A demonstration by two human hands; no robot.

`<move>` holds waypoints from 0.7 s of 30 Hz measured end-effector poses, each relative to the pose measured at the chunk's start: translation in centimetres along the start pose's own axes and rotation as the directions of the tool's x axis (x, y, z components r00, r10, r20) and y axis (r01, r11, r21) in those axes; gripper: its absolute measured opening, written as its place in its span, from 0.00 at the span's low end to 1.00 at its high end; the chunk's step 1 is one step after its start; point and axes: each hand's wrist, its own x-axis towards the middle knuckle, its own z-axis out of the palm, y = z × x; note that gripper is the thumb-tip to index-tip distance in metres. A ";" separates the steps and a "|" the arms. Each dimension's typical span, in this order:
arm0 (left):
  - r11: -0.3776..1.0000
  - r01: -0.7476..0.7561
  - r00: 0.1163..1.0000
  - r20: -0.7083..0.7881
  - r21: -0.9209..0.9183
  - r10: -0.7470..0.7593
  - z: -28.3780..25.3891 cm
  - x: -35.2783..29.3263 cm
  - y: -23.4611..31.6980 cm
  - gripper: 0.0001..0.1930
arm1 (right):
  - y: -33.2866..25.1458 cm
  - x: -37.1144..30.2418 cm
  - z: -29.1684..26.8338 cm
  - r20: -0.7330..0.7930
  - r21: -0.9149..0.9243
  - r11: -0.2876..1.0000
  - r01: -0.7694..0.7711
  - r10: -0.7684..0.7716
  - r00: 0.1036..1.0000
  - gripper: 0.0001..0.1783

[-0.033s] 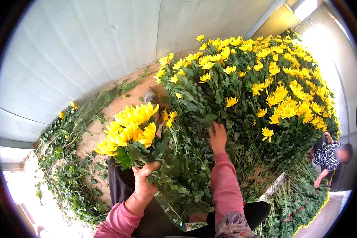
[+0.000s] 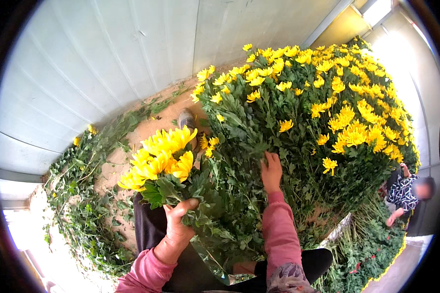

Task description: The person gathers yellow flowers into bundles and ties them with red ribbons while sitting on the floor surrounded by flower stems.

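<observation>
My left hand (image 2: 179, 222) is closed around a bunch of leafy chrysanthemum stems. Their large yellow chrysanthemum blooms (image 2: 159, 158) point up and to the left above my knee. To the right, my right hand (image 2: 272, 172) reaches into the heap of cut chrysanthemums (image 2: 298, 132). Its fingers are curled at a leafy chrysanthemum stem (image 2: 242, 124) that lies away from me in the pile; leaves partly hide the fingertips. The lower stems of the held bunch are lost among green foliage.
Stripped leaves and stems (image 2: 83, 210) litter the floor at left, beside a pale panel wall (image 2: 117, 53). My shoe (image 2: 186, 118) stands between litter and heap. At far right, another person (image 2: 403, 193) bends by more greenery (image 2: 362, 249).
My right hand has shifted slightly right and toward me, and the leaves ahead of it have moved with it. My left hand and its bunch have hardly moved.
</observation>
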 end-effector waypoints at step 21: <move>0.992 -0.104 0.982 0.165 0.077 0.090 -0.5 1.1 -2.3 0.25 | -12.4 -16.7 -11.6 0.056 0.277 0.942 0.190 -0.213 0.975 0.29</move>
